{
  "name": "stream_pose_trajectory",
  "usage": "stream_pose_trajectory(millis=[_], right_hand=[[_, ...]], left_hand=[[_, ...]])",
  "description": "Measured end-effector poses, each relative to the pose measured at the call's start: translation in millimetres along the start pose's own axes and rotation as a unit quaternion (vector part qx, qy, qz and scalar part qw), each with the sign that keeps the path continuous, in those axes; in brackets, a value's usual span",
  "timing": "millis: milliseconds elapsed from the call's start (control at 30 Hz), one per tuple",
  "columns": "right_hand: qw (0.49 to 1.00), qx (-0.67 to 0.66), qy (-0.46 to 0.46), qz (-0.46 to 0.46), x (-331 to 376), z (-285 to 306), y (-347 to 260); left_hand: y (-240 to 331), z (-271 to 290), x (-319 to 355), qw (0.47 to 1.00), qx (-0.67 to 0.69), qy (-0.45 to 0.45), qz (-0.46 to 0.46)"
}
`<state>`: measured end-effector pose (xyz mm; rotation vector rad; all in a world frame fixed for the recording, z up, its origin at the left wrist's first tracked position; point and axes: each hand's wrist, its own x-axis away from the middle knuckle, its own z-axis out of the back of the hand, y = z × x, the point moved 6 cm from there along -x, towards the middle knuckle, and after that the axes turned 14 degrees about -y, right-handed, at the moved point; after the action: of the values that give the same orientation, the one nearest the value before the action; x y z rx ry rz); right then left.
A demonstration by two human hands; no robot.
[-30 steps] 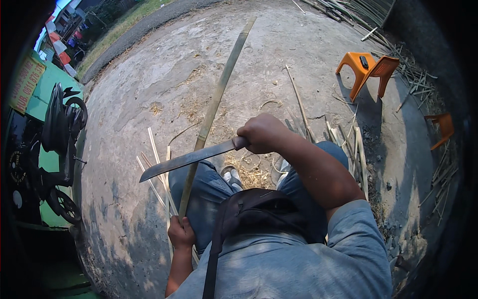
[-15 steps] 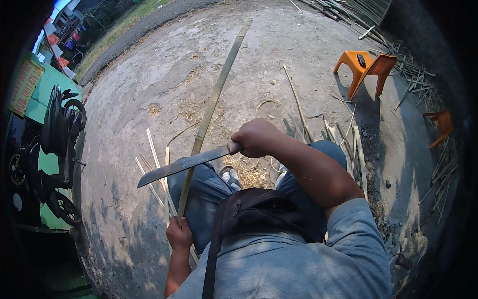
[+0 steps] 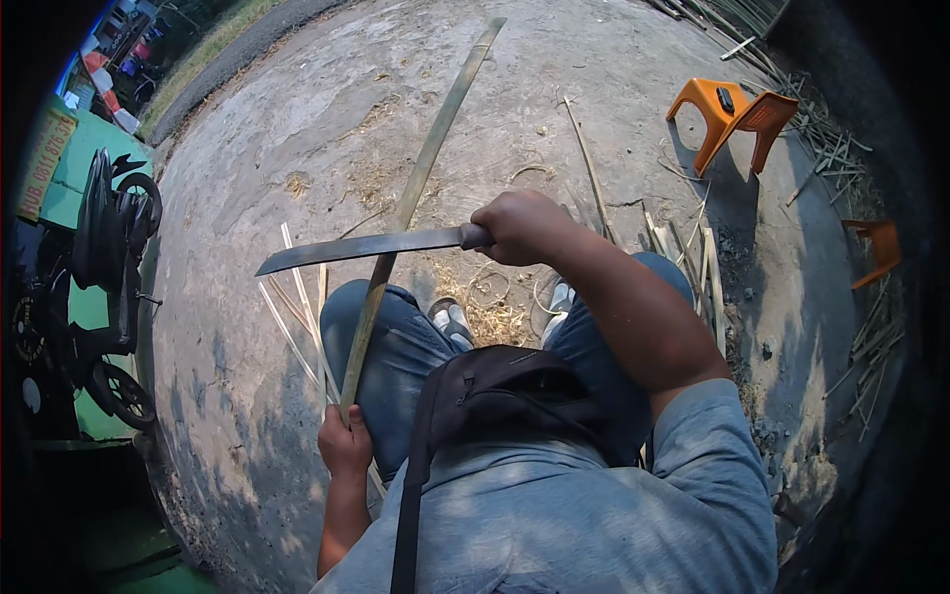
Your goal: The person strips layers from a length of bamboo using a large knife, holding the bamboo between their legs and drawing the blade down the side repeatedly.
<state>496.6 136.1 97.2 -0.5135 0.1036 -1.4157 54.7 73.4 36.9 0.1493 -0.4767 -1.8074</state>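
My left hand (image 3: 345,443) is closed round the near end of a long bamboo pole (image 3: 427,158), beside my left thigh. The pole slants up and away toward the far middle of the ground. In my right hand (image 3: 524,228) is the dark handle of a machete (image 3: 366,249), gripped in a fist. Its long blade points left and lies across the pole just beyond my left knee. Whether the edge bites into the bamboo I cannot tell. Pale split bamboo strips (image 3: 302,317) lie beside my left leg, partly hidden by it.
Shavings (image 3: 495,325) cover the ground between my sandalled feet. More strips (image 3: 708,272) lie by my right knee. An orange plastic chair (image 3: 730,119) with a small black object on it stands at the far right. A motorbike (image 3: 114,267) is parked at left; bamboo scraps (image 3: 831,158) line the right side.
The machete has slid farther up the pole, away from me, and its blade has turned more level. My left hand keeps its hold on the bamboo.
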Motion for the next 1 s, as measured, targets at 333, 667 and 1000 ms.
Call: stream_pose_trajectory(millis=[333,667,1000], right_hand=[[0.998,-0.040,0.027,-0.026,-9,3,27],[0.998,0.027,-0.042,0.032,-6,-5,-23],[0.993,-0.078,0.049,-0.069,-3,16,49]], left_hand=[[-8,-10,1,0.999,0.028,0.022,-0.010],[-12,-4,-4,1.000,0.020,0.010,-0.021],[-32,22,-4,0.979,0.103,-0.176,-0.023]])
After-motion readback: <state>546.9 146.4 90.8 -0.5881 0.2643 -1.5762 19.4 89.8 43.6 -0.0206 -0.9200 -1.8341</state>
